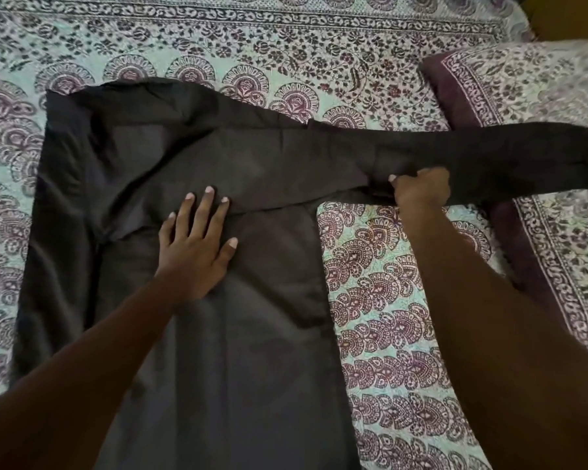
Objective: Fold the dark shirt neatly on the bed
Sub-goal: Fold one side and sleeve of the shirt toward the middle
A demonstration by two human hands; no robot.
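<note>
Nearest the camera, two bare forearms reach out over the dark shirt (218,334), which lies spread on the bed (387,300) across the left and middle of the patterned cover, its body running toward the near edge. The left hand (197,249) lies flat on the cloth with fingers straight and spread, pinning the upper body of the shirt. The right hand (421,188) is curled round the cloth where the long sleeve (489,157) leaves the body; the sleeve stretches away to the right, over a pillow (523,83) and out of view.

The risks lie mostly in that sleeve. Its far end cannot be seen, so if it is drawn inward it may drag across the pillow, twist, or land bunched instead of flat. A pull harder than the left hand's pressure would probably slide the whole shirt rightward and wrinkle the cloth under the palm. The left side already shows soft creases, which a careless fold could trap inside.
</note>
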